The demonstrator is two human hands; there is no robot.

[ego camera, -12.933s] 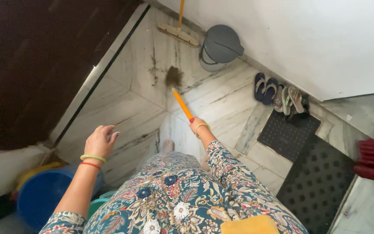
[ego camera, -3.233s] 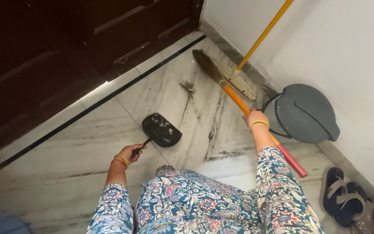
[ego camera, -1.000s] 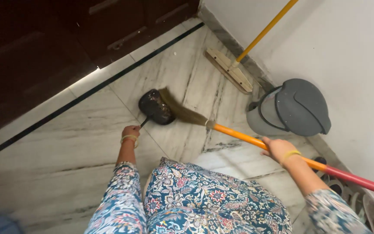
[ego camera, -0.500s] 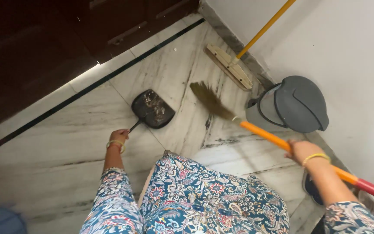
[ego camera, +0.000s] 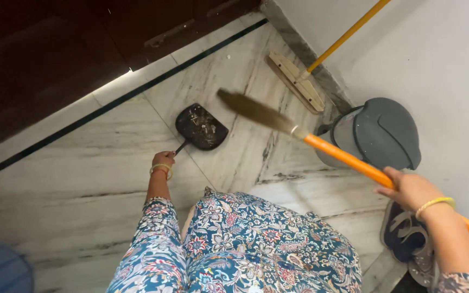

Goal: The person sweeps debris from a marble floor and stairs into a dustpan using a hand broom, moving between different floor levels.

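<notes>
My left hand (ego camera: 163, 160) grips the thin handle of a black dustpan (ego camera: 201, 126) that rests on the marble floor with dust and bits in it. My right hand (ego camera: 408, 188) holds the orange handle of a broom (ego camera: 338, 154). Its brown bristle head (ego camera: 251, 110) is lifted off the floor, to the right of the dustpan and apart from it, and looks blurred. I am bent over in a floral dress.
A grey lidded bin (ego camera: 375, 133) stands by the white wall on the right. A flat mop with a yellow pole (ego camera: 299, 80) leans in the corner. Sandals (ego camera: 408, 244) lie at the lower right. A dark wooden door (ego camera: 55, 49) runs along the top left; a blue bucket (ego camera: 1, 269) at the bottom left.
The broom head swept into the dustpan, then lifted away to the right and up. My left hand has kept the dustpan on the floor, shifting it slightly.
</notes>
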